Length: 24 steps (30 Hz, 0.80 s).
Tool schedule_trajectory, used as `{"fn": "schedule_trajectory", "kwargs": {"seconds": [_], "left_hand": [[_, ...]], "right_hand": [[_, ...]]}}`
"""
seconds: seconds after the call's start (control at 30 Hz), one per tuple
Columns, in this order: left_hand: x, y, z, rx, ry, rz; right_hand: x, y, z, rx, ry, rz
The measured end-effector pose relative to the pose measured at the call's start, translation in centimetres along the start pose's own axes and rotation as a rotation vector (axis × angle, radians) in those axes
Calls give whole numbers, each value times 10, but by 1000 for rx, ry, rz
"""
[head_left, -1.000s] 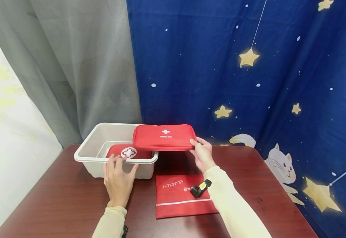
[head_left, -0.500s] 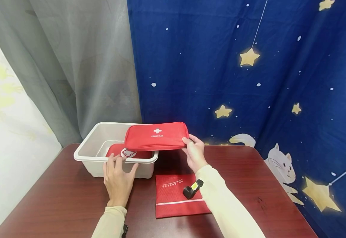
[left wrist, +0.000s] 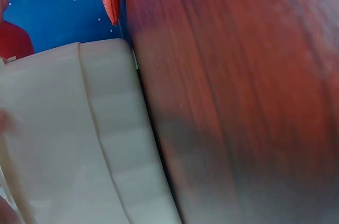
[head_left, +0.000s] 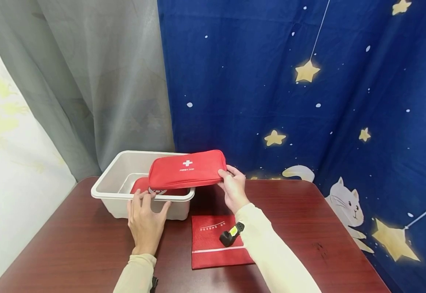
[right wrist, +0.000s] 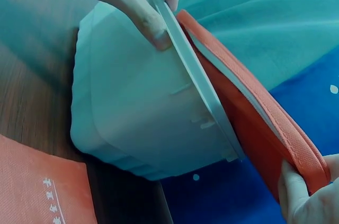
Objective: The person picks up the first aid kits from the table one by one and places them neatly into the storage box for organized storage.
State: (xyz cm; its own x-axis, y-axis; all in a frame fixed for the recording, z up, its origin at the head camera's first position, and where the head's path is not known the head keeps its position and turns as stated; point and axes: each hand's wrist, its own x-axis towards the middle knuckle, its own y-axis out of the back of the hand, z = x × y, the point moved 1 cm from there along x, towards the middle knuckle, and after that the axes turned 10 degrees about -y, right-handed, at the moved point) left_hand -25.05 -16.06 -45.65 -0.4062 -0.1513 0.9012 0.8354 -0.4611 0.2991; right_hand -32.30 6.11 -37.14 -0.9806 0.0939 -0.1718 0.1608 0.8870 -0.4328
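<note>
My right hand [head_left: 233,189] pinches the right end of a red zipped first-aid pouch [head_left: 198,171] marked with a white cross. Tilted, the pouch hangs over the right side of a white plastic bin [head_left: 114,197]. Inside the bin lies a second red pouch [head_left: 139,185], its round white emblem partly covered. My left hand [head_left: 146,226] grips the bin's near rim; the right wrist view shows its thumb [right wrist: 159,36] on the outer wall and fingers over the edge. That same view shows the held pouch's zipper side [right wrist: 238,81] close along the rim.
A flat red fabric bag [head_left: 213,236] with white print and a white stripe lies on the dark wooden table [head_left: 59,244], right of the bin, partly under my right forearm. Grey and blue star-patterned curtains [head_left: 235,81] hang behind the table.
My right hand has moved left with the first-aid pouch, which now tilts more and covers more of the bin's opening and the pouch inside. The left hand and bin have stayed put.
</note>
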Motion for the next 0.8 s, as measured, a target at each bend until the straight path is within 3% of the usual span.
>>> {"fn": "schedule_trajectory", "kwargs": {"seconds": [0.47,0.8], "left_hand": [[0,-1,2,-26,5,27],[0,0,2,-21,8,15]], "right_hand": [[-10,-24,10,20,4,-36],[-15,-32,17,-27,-24,-42]]}}
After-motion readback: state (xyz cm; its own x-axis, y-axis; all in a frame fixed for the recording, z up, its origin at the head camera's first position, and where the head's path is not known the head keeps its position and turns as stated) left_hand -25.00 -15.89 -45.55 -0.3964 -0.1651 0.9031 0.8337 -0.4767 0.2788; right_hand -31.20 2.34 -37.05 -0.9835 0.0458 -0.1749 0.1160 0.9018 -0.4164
